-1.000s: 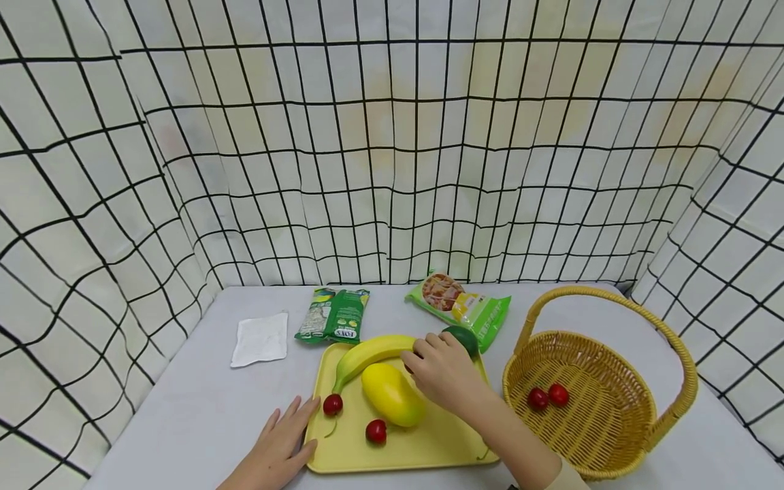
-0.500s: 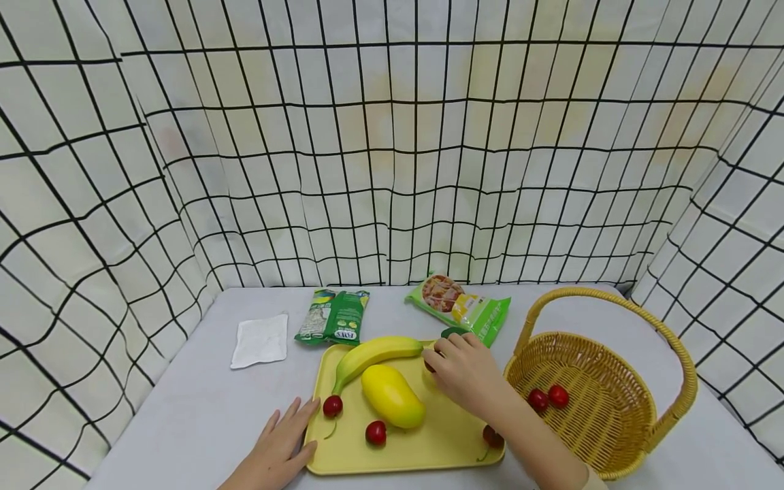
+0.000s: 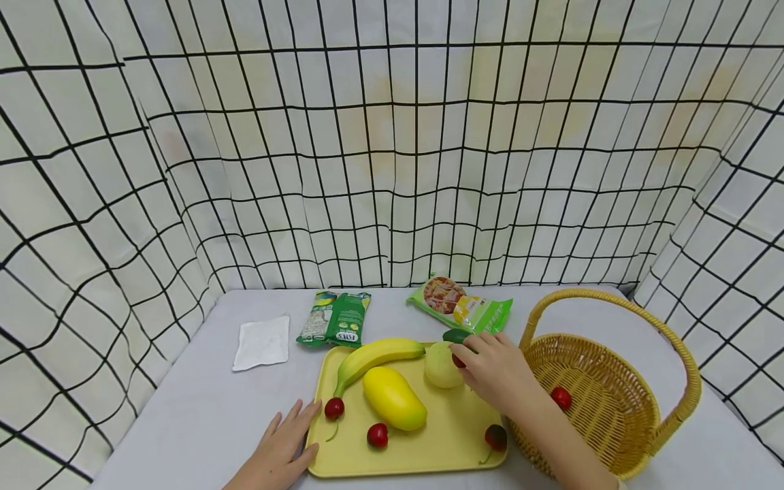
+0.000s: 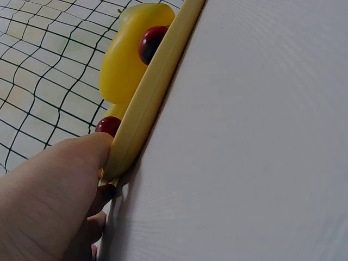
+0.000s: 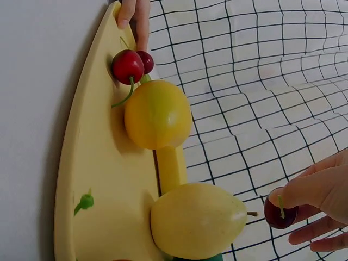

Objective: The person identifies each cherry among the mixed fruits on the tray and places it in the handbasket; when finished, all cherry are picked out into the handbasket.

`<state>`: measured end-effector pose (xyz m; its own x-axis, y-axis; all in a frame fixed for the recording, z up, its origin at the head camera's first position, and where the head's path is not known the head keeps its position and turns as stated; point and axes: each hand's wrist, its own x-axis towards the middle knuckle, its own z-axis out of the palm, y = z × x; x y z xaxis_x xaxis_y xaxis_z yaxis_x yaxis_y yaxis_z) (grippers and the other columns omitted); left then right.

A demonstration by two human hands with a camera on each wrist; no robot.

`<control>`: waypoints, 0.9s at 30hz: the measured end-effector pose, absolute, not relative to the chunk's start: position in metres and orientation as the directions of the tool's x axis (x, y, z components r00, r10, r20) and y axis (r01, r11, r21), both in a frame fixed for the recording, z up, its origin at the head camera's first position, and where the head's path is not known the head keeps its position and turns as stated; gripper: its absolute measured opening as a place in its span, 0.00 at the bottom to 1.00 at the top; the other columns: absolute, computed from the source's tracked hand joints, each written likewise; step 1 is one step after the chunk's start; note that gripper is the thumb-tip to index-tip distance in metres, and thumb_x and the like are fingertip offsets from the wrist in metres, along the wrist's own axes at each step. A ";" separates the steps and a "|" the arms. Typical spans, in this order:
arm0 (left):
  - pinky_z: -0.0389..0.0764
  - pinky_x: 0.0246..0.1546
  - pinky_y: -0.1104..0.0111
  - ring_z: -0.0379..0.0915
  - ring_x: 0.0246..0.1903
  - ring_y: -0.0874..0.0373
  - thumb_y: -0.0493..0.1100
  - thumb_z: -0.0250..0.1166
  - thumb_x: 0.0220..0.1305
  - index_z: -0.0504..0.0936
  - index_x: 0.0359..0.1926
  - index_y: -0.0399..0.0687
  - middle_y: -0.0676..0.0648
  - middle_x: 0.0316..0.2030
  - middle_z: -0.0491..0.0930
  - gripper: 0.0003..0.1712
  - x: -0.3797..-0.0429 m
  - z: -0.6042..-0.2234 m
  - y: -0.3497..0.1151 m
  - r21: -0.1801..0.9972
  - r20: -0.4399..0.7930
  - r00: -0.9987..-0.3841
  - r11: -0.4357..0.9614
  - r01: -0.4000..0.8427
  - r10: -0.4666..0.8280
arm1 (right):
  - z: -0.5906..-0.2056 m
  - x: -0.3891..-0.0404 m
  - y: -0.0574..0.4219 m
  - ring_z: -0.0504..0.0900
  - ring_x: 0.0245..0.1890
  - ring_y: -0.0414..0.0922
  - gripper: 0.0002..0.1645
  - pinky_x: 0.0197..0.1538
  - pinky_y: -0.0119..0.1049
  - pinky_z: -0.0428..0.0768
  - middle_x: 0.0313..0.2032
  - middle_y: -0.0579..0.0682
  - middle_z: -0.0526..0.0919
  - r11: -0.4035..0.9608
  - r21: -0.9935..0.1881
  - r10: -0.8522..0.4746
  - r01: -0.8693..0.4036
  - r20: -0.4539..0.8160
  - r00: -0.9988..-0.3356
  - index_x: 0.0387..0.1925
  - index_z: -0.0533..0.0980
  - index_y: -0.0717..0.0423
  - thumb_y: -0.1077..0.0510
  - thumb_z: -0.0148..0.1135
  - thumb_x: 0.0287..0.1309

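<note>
My right hand (image 3: pixel 497 371) pinches a dark red cherry (image 5: pixel 280 213) with a green stem, close over the right part of the yellow tray (image 3: pixel 441 454). Just left of those fingers sits a pale yellow pear (image 3: pixel 441 367). A dark green rounded item (image 3: pixel 455 335) shows partly behind the hand. My left hand (image 3: pixel 277 448) rests at the tray's left edge, fingers spread and thumb against the rim. On the tray lie a yellow mango (image 3: pixel 395 400), a banana (image 3: pixel 378 355) and three cherries: one by the left fingertips (image 3: pixel 334 408), one front middle, one near right.
To the right stands a wicker basket (image 3: pixel 603 432) with a tall arched handle and a red cherry (image 3: pixel 561 398) inside; my right forearm crosses its left rim. Behind the tray lie a green packet (image 3: pixel 335 318), a light-green packet (image 3: pixel 462 304) and, left, a white square (image 3: pixel 261 342).
My right hand has moved right with the cherry, uncovering the pear and the cherry near the tray's right corner. The forearm now hides one basket cherry. My left hand keeps its place.
</note>
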<state>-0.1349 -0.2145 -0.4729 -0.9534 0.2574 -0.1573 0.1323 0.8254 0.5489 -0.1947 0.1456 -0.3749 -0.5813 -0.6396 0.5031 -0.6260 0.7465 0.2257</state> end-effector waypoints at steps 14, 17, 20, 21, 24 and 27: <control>0.37 0.61 0.41 0.43 0.67 0.40 0.53 0.57 0.62 0.57 0.68 0.41 0.41 0.65 0.58 0.38 -0.134 -0.472 -0.215 0.554 -0.148 -0.951 0.819 0.149 0.273 | -0.375 -0.189 0.177 0.78 0.34 0.47 0.19 0.37 0.41 0.78 0.33 0.48 0.80 0.785 0.202 -0.593 -0.586 0.520 -0.615 0.38 0.79 0.51 0.56 0.73 0.39; 0.37 0.61 0.41 0.43 0.67 0.40 0.53 0.57 0.62 0.57 0.68 0.41 0.41 0.65 0.58 0.38 -0.134 -0.471 -0.215 0.556 -0.150 -0.951 0.819 0.145 0.270 | -0.375 -0.189 0.185 0.78 0.33 0.47 0.18 0.36 0.42 0.78 0.33 0.48 0.80 0.793 0.192 -0.581 -0.579 0.526 -0.621 0.37 0.79 0.51 0.57 0.73 0.39; 0.37 0.62 0.42 0.42 0.67 0.41 0.53 0.56 0.63 0.56 0.68 0.41 0.41 0.65 0.58 0.38 -0.135 -0.471 -0.215 0.550 -0.156 -0.953 0.825 0.134 0.259 | -0.374 -0.190 0.192 0.79 0.34 0.48 0.17 0.36 0.43 0.77 0.33 0.49 0.80 0.800 0.172 -0.566 -0.575 0.536 -0.626 0.36 0.79 0.51 0.58 0.72 0.39; 0.37 0.62 0.42 0.42 0.67 0.41 0.53 0.56 0.63 0.56 0.68 0.41 0.41 0.66 0.58 0.38 -0.135 -0.471 -0.215 0.548 -0.157 -0.954 0.826 0.131 0.256 | -0.374 -0.190 0.194 0.79 0.34 0.48 0.17 0.36 0.43 0.77 0.33 0.49 0.80 0.803 0.168 -0.561 -0.572 0.538 -0.629 0.36 0.79 0.51 0.58 0.72 0.39; 0.37 0.62 0.42 0.42 0.67 0.41 0.53 0.57 0.62 0.56 0.68 0.42 0.40 0.65 0.58 0.38 -0.136 -0.470 -0.213 0.543 -0.165 -0.955 0.831 0.121 0.246 | -0.375 -0.190 0.201 0.79 0.34 0.48 0.17 0.38 0.44 0.77 0.33 0.49 0.80 0.811 0.152 -0.547 -0.565 0.539 -0.640 0.37 0.79 0.52 0.58 0.71 0.40; 0.37 0.62 0.42 0.42 0.67 0.41 0.53 0.57 0.62 0.57 0.68 0.41 0.40 0.65 0.58 0.38 -0.135 -0.470 -0.212 0.540 -0.170 -0.955 0.834 0.115 0.242 | -0.376 -0.188 0.207 0.79 0.34 0.49 0.17 0.39 0.45 0.78 0.33 0.49 0.80 0.821 0.139 -0.534 -0.553 0.529 -0.659 0.38 0.78 0.53 0.58 0.70 0.41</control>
